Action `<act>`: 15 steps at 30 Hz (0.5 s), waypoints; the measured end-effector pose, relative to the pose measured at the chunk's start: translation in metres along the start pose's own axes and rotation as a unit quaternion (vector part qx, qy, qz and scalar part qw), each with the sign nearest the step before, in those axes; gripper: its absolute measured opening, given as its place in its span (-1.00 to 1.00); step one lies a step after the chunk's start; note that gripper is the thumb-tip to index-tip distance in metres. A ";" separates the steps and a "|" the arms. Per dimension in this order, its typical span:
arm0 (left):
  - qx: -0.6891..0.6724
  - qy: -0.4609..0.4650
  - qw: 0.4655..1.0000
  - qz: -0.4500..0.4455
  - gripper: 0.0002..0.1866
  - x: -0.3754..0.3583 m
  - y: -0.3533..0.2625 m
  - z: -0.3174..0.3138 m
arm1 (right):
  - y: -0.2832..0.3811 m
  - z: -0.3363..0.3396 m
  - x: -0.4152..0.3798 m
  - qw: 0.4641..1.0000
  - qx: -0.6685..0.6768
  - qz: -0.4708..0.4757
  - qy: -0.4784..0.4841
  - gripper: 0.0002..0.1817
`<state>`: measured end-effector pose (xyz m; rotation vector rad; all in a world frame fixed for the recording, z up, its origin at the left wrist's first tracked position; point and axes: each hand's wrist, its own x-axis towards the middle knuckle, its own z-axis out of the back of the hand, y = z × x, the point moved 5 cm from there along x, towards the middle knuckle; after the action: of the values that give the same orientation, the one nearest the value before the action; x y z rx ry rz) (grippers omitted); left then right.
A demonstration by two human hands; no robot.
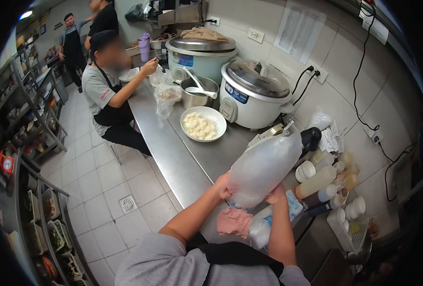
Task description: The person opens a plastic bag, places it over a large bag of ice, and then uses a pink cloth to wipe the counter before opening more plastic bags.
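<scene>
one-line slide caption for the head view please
Left hand and right hand hold an inflated plastic bag over a metal counter near a white bowl.

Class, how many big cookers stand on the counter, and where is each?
2. The pale green cooker stands farther along the counter; the white cooker stands nearer the camera. I see no others.

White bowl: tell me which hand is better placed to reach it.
Left hand, probably: it is nearer the white bowl, while the right hand sits farther away, across the plastic bag. Both grip the bag.
</scene>
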<state>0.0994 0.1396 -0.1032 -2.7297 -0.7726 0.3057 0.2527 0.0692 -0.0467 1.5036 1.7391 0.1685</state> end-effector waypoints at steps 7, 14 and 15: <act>-0.007 -0.035 0.998 -0.046 -0.76 -0.010 -0.009 -0.013 | -0.003 0.022 0.015 0.961 -0.157 0.126 -0.189 -0.78; 0.073 -0.065 0.993 -0.071 -0.78 -0.007 -0.014 -0.008 | 0.008 0.004 -0.003 0.883 -0.294 0.220 -0.291 -0.78; 0.078 -0.068 0.992 -0.073 -0.78 -0.001 -0.014 0.002 | 0.006 0.007 0.001 0.905 -0.280 0.189 -0.260 -0.78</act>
<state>0.0914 0.1507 -0.1008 -2.5110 -0.9387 0.5021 0.2618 0.0689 -0.0482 1.2764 0.8613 0.3912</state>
